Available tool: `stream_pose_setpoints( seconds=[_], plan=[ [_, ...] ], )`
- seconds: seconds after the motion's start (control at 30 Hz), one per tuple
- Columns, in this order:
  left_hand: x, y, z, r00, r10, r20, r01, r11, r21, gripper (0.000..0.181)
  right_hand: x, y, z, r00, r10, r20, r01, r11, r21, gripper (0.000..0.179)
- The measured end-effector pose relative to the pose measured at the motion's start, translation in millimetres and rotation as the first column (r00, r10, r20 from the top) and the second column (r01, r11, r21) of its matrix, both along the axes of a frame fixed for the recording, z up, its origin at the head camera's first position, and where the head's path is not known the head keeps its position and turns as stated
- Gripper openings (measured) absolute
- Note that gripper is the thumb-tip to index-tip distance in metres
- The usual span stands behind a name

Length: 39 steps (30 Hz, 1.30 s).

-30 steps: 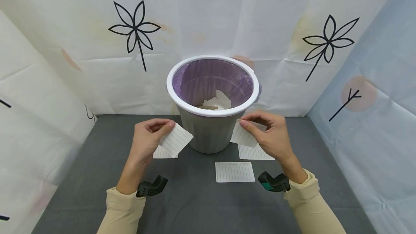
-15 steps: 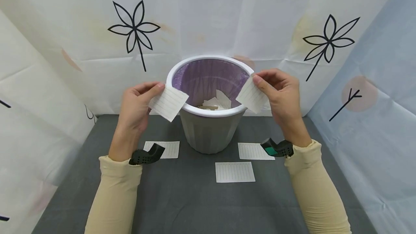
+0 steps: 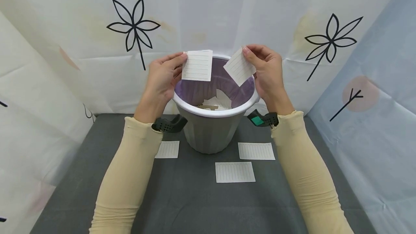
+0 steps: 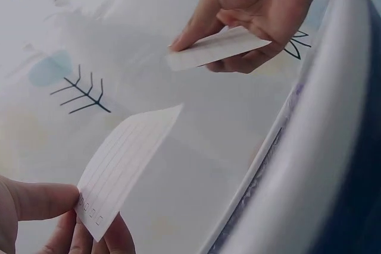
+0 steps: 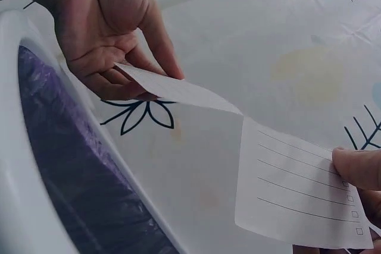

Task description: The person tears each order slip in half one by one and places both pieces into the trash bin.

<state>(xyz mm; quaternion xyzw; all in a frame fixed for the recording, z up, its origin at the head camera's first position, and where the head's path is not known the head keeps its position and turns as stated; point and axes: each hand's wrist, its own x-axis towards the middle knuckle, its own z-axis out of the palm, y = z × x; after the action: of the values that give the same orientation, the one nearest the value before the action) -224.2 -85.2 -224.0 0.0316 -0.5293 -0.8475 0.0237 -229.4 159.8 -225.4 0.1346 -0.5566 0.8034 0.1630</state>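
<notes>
My left hand [image 3: 164,73] pinches a lined paper slip [image 3: 196,65] between thumb and fingers, over the left side of the bin's mouth. Opposite it, my right hand [image 3: 269,69] pinches a second lined slip [image 3: 239,67], tilted, over the bin's right side. A gap separates the two slips in the head view. In the right wrist view, small checkboxes run along one edge of the right hand's slip [image 5: 292,188]. Below both hands stands a grey waste bin [image 3: 209,129] with a white rim and a purple liner [image 3: 201,89]; scraps of paper [image 3: 221,100] lie inside.
Three lined paper slips lie on the grey tabletop [image 3: 195,205]: a left slip [image 3: 168,150], a middle slip [image 3: 235,172] and a right slip [image 3: 256,151]. My left sleeve partly covers the left slip. White patterned cloth [image 3: 208,13] hangs close behind the bin.
Both hands have risen from in front of the bin to above its mouth, still pinching their slips. They have come closer together, and the left slip has turned more upright.
</notes>
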Motion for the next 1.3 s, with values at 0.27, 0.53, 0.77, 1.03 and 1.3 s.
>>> stream_pose_setpoints(
  seconds=[0.27,0.53,0.77,1.03,1.3],
  plan=[
    [-21.1,14.0,26.3,0.999,-0.031,0.044,0.031,0.999,-0.020,0.026,-21.7,-7.3,19.4,0.996,0.013,0.093,-0.015,1.000,0.023,0.008],
    [-36.5,32.3,36.1,0.996,-0.090,0.012,0.090,0.995,-0.050,0.021,-39.6,-15.6,16.1,0.985,0.030,0.167,-0.032,0.999,0.011,0.009],
    [-47.9,37.5,25.6,0.992,-0.127,-0.003,0.127,0.988,-0.086,0.019,-49.2,-19.0,4.1,0.970,0.040,0.238,-0.047,0.999,0.025,0.014],
    [-53.0,34.2,17.3,0.984,-0.176,-0.023,0.173,0.980,-0.093,0.007,-51.4,-18.0,-1.3,0.967,0.056,0.249,-0.072,0.996,0.057,0.014],
    [-52.2,28.6,12.2,0.974,-0.227,-0.001,0.224,0.962,-0.159,0.013,-48.6,-14.7,-4.0,0.975,0.060,0.214,-0.085,0.990,0.112,0.019]
  ],
)
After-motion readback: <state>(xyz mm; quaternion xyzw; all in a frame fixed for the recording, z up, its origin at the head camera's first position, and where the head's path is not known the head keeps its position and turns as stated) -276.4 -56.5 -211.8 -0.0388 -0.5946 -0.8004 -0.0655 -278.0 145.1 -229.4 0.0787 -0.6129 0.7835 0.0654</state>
